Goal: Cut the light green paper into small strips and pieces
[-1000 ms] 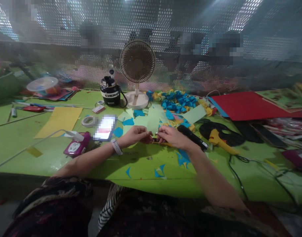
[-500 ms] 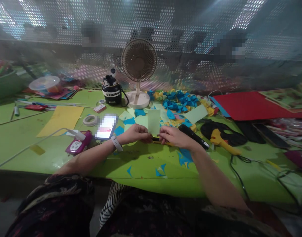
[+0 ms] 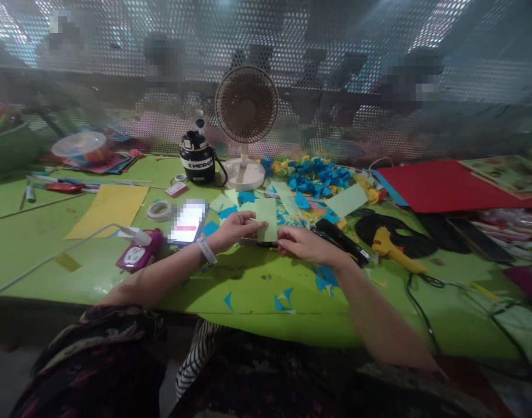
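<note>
Pinching a pale green paper strip (image 3: 266, 219) at its left edge with the left hand (image 3: 235, 228), strip mid-counter on the green counter (image 3: 257, 284), right hand (image 3: 306, 244) curled just below it, its grip unclear, black marker (image 3: 342, 242) beside that hand, yellow glue gun (image 3: 392, 249) further right

Pale green paper strip (image 3: 266, 219), a narrow rectangle, unfolded — long edges running away from the person, held flat

A desk fan (image 3: 246, 104) beside a black ENERGY bottle (image 3: 197, 159), a yellow glue gun (image 3: 390, 247) farther right
</note>
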The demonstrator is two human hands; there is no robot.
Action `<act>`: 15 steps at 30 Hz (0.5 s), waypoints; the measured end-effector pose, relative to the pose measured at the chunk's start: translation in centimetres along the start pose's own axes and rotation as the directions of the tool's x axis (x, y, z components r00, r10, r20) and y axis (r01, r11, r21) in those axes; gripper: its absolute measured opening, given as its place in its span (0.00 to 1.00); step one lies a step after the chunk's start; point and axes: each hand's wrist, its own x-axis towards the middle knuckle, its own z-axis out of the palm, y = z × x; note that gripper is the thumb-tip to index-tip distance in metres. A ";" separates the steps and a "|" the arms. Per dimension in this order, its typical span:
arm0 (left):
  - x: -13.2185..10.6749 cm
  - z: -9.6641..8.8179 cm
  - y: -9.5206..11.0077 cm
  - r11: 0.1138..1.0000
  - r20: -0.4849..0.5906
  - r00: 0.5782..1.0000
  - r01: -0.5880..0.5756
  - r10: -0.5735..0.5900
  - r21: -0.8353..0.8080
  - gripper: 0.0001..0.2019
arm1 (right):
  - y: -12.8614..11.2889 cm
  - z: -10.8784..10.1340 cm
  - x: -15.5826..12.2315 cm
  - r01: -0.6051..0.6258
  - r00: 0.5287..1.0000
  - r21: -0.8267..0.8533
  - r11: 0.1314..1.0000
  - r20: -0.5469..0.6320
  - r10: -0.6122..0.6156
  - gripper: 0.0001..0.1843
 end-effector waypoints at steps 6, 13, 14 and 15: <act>0.4 -0.5 0.6 0.988 -0.080 0.991 -0.114 0.106 -0.108 0.22 | 0.9 0.2 0.2 -0.048 0.994 -0.577 0.816 -0.109 -0.018 0.19; 0.5 -0.8 1.1 0.971 -0.139 0.987 -0.111 0.082 -0.214 0.22 | 2.2 0.5 0.9 0.020 0.998 -0.670 0.742 -0.030 -0.055 0.08; 0.6 -0.9 1.1 0.966 -0.138 0.986 -0.123 0.093 -0.228 0.21 | 2.1 0.5 0.9 0.023 0.998 -0.667 0.745 -0.023 -0.052 0.07; 0.6 -1.0 1.2 0.961 -0.135 0.985 -0.139 0.109 -0.240 0.20 | 2.0 0.6 0.9 0.020 0.999 -0.664 0.748 -0.018 -0.043 0.06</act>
